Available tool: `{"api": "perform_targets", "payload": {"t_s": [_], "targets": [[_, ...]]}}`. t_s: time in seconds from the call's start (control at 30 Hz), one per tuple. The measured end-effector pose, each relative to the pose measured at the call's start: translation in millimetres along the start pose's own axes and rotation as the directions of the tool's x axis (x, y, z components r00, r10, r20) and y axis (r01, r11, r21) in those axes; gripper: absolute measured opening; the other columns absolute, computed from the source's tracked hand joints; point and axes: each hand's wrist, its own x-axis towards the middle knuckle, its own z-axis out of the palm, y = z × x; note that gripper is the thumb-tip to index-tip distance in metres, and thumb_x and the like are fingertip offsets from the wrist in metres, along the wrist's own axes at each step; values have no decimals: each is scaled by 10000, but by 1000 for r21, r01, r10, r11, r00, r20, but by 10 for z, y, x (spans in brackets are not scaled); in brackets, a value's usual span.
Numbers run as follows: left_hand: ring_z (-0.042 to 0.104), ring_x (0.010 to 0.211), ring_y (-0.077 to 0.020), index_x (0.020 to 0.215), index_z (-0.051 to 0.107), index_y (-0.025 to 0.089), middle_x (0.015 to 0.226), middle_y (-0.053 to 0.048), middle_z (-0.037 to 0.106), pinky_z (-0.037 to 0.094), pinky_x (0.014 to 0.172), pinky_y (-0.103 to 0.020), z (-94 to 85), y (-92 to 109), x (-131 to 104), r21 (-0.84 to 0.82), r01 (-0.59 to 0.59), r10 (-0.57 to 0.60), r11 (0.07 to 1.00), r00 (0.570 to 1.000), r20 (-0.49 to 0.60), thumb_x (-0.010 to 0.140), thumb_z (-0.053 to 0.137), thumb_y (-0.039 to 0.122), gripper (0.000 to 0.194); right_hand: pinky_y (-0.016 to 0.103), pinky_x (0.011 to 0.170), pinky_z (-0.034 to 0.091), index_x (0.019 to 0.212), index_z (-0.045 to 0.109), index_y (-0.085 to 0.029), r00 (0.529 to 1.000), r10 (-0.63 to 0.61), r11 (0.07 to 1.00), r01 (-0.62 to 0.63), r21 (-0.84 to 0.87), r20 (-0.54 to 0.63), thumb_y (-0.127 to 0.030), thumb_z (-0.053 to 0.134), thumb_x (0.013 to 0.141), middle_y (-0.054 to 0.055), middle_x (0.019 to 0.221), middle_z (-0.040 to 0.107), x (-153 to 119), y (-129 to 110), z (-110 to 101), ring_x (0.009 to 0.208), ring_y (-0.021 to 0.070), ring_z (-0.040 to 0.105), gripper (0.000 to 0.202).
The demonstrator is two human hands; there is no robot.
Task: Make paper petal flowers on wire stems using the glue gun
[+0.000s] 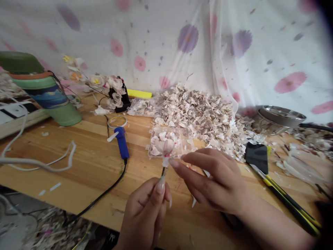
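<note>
A small artificial flower (165,146) with pale, translucent petals and pink specks stands upright on a dark stem (163,171). My left hand (148,211) is closed, pinching that stem between thumb and fingers below the bloom. My right hand (213,177) comes in from the right, its fingertips at a white petal (165,161) at the flower's base; the exact grip is partly hidden. Behind the bloom lies a clear compartment box (187,135) with loose white petals inside. To the left, a blue hand tool (122,144) with a pale tip rests on the table, its black cord trailing down.
A large heap of pale petals (195,114) lies along the back. Right of it are a steel bowl (282,116), a black phone-like slab (256,157) and a yellow-black utility knife (288,201). A green bottle (48,92), finished flowers (114,86) and a white cable (39,161) are left.
</note>
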Motion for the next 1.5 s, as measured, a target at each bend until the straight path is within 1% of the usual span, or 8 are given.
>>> {"api": "perform_targets", "payload": {"t_s": [0.13,0.23,0.3,0.43,0.77,0.97,1.3,1.5], "targets": [[156,318,-37,642,491,203,335,127,310,165,324,-134,-48,-7,56,-101,-24,20,995,999,-35,803,607,625,467,268,611,535,1028,668,-137,967,220,942,-177,285,-125,-39,580,828,73,882,659,-27,24,-1,777,159,641,239],[166,325,-44,666,499,204,343,129,304,180,340,-135,-69,-25,84,-147,-67,66,987,998,-14,836,577,612,448,261,558,519,910,615,-182,844,507,736,-319,598,-175,-122,620,840,47,831,616,-6,57,24,729,156,613,93],[161,336,-48,666,503,205,356,128,299,176,343,-139,-77,-39,101,-173,-91,96,981,995,24,832,582,613,448,218,463,464,835,535,-202,775,626,541,-352,763,-86,-180,612,861,18,790,563,11,82,41,637,125,558,84],[191,357,-51,642,511,197,403,113,321,171,347,-146,-87,-83,144,-163,-141,151,976,987,47,791,614,639,478,160,381,392,821,438,-218,771,629,328,-376,867,96,-166,528,907,-10,766,511,25,106,53,542,84,469,135],[498,456,-111,641,641,178,538,19,567,404,444,-210,-179,-177,276,120,-474,478,872,878,-1,816,647,546,407,132,359,400,849,479,-195,756,649,254,-314,915,79,-107,584,869,-15,749,603,31,114,19,467,53,480,138],[517,507,-158,621,627,205,551,9,575,414,496,-265,-212,-207,352,285,-555,589,781,807,-40,825,639,320,235,130,347,388,890,443,-220,779,621,266,-315,911,89,-92,546,908,-48,676,645,53,133,-7,391,47,451,166],[559,555,-178,613,654,226,574,-1,579,442,529,-266,-298,-112,392,487,-728,743,482,634,213,839,579,172,244,171,328,379,1003,500,-281,652,729,157,-457,875,210,-183,612,910,-53,729,724,74,105,-59,352,57,449,175],[559,550,-152,667,732,241,581,28,594,429,533,-232,-267,-164,406,497,-678,722,542,678,139,828,574,123,255,193,352,449,930,711,-239,632,753,203,-489,848,184,-225,634,900,-1,807,768,0,150,-27,402,65,533,84]]}}
